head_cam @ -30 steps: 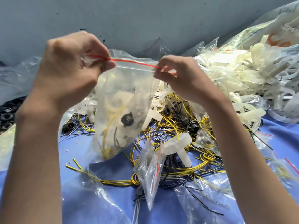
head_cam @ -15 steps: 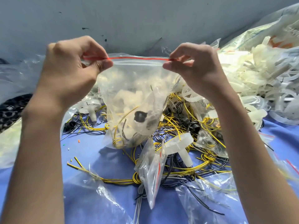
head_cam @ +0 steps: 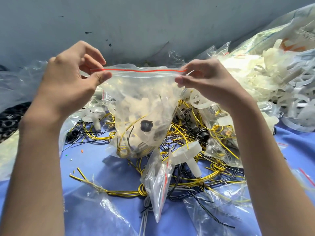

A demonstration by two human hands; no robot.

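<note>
My left hand (head_cam: 68,82) and right hand (head_cam: 209,82) each pinch a top corner of the parts-filled zip bag (head_cam: 144,103) above the table (head_cam: 95,160).

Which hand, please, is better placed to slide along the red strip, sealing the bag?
Probably the left hand: thumb and forefinger straddle the red strip, while the right hand pinches the bag taut.

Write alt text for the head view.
A left hand and a right hand pinch the top ends of a clear zip bag, holding it up. It holds white parts, yellow wire and a black cap; loose wires lie on the blue cloth.
</note>
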